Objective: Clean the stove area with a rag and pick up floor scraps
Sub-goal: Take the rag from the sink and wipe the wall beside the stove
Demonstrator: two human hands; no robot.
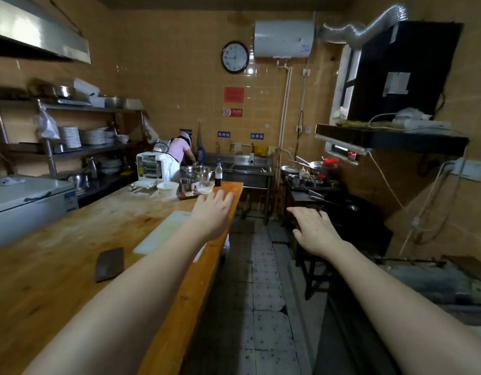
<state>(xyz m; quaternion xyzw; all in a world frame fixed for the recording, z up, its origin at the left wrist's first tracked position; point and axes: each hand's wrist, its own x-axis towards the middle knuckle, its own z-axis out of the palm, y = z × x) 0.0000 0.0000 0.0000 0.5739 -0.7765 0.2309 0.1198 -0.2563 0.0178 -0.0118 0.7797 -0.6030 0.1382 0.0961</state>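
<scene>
Both my arms reach forward into a kitchen aisle. My left hand (211, 212) hovers over the right edge of the long wooden table (71, 239), fingers apart and holding nothing. My right hand (313, 228) is stretched out over the tiled floor (261, 293), also empty with spread fingers. The dark stove area (350, 215) lies along the right wall, under a black hood (390, 139), with a wok and pans on it. I see no rag in either hand, and no scraps stand out on the floor.
On the table lie a white cutting board (163, 231), a dark cleaver (110, 263), bowls and a sauce bottle (218, 174). A person (177, 155) bends at the sink (250, 169) at the far end. A white chest freezer (25, 198) and metal shelves stand on the left.
</scene>
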